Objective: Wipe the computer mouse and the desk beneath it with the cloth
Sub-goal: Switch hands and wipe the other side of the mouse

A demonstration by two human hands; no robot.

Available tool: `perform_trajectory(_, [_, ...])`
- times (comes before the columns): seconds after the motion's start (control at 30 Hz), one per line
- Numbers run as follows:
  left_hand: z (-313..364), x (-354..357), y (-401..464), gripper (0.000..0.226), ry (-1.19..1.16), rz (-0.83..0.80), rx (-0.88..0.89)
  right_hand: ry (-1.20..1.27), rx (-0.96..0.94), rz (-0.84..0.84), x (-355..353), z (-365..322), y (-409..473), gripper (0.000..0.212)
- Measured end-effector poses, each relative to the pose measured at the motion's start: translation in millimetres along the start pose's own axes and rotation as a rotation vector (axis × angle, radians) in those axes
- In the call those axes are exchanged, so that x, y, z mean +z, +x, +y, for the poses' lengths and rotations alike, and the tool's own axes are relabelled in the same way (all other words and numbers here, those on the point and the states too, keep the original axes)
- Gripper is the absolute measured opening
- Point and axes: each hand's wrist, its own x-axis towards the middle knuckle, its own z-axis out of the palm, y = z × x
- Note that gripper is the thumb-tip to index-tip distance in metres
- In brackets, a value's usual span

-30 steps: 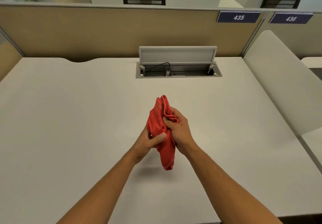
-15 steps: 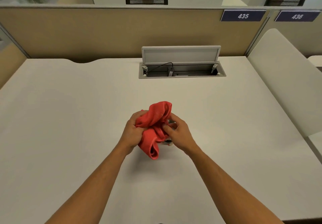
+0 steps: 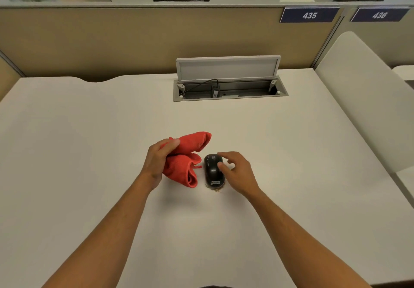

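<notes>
1. One red cloth (image 3: 187,160), bunched in left hand (image 3: 156,160); fingers (image 3: 172,142) closed on it, just left of mouse.
2. One black mouse (image 3: 214,170) on worktop (image 3: 89,142), centre; crumbs at its near end.
3. Right hand (image 3: 239,171) beside mouse, fingers spread, thumb touching its side.
4. Two number plates: 435 (image 3: 309,15), 436 (image 3: 379,15).

A red knitted-looking cloth (image 3: 187,160), soft and matt, is seen beside a black plastic mouse (image 3: 214,169) with slight sheen; the desk (image 3: 89,142) is smooth, matt off-white.
</notes>
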Motion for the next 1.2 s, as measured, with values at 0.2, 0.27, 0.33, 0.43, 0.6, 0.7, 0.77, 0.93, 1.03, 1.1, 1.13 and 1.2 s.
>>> perform_trajectory(0.2, [-11.4,33.9,12.7,0.019,0.473,0.189,0.122,-0.301,-0.162,-0.241,6.1,11.1,3.9,0.077])
perform_trajectory(0.27, [-16.7,44.3,12.7,0.014,0.635,0.127,0.197,-0.339,-0.21,-0.226,7.5,12.5,4.3,0.079])
perform_trajectory(0.33, [-22.1,51.7,12.2,0.018,0.767,0.06,0.256,-0.38,-0.24,-0.194,6.9,11.7,5.1,0.076])
perform_trajectory(0.43, [-26.7,54.8,15.6,0.045,0.942,-0.117,0.252,-0.407,-0.279,-0.157,4.2,10.6,5.8,0.069])
perform_trajectory(0.6, [-24.2,52.9,24.3,0.063,1.246,-0.427,0.182,-0.43,-0.291,-0.171,2.0,11.9,7.3,0.067])
perform_trajectory(0.7, [-19.9,49.2,26.7,0.06,1.311,-0.456,0.175,-0.43,-0.273,-0.194,2.4,12.9,8.0,0.076])
perform_trajectory(0.77, [-17.8,50.1,25.2,0.052,1.366,-0.426,0.17,-0.449,-0.261,-0.204,3.3,13.5,8.2,0.084])
perform_trajectory(0.93, [-14.5,51.0,24.5,0.031,1.493,-0.181,0.12,-0.493,-0.21,-0.194,5.3,16.1,5.6,0.091])
perform_trajectory(1.03, [-15.1,47.6,24.5,0.031,1.386,-0.05,0.145,-0.5,-0.206,-0.191,6.2,16.8,5.6,0.093])
perform_trajectory(1.1, [-16.2,49.6,25.0,0.03,1.311,-0.043,0.17,-0.502,-0.209,-0.191,6.1,17.2,6.2,0.093])
perform_trajectory(1.13, [-17.3,51.8,25.0,0.031,1.294,-0.072,0.168,-0.503,-0.212,-0.195,6.0,17.2,6.4,0.093])
perform_trajectory(1.2, [-21.4,56.7,24.1,0.036,1.302,-0.177,0.155,-0.504,-0.213,-0.199,5.5,17.1,6.6,0.093])
